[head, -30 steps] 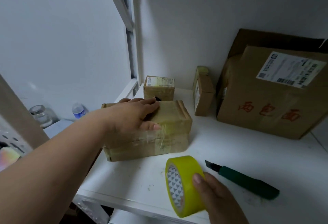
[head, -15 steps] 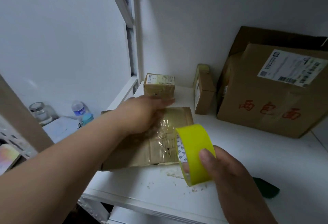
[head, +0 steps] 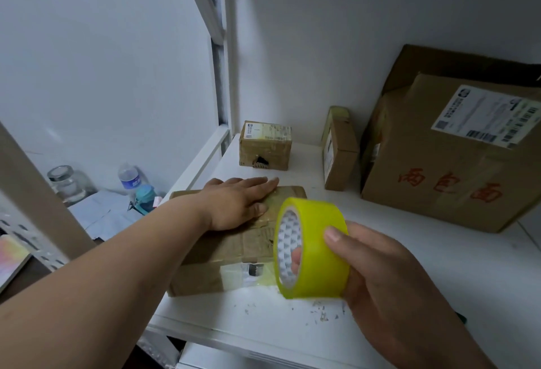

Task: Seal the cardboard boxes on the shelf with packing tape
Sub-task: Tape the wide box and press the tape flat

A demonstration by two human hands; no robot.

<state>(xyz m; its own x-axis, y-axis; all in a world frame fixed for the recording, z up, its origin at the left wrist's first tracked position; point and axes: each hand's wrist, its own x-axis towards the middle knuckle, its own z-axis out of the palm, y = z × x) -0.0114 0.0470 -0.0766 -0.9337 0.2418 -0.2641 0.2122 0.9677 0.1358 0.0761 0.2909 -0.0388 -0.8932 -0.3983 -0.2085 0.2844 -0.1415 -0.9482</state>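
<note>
The person's right hand (head: 389, 275) is gripping the yellow tape roll (head: 313, 248) just right of the flat box (head: 234, 248), which is lying long side left to right under the flat, open left hand (head: 234, 204), on a white shelf (head: 424, 257) holding 3 more boxes by the wall.

Bare forearms (head: 117, 266); no sleeves, short nails.

Large box (head: 456, 169) bears red characters, perhaps "面包面".
</note>
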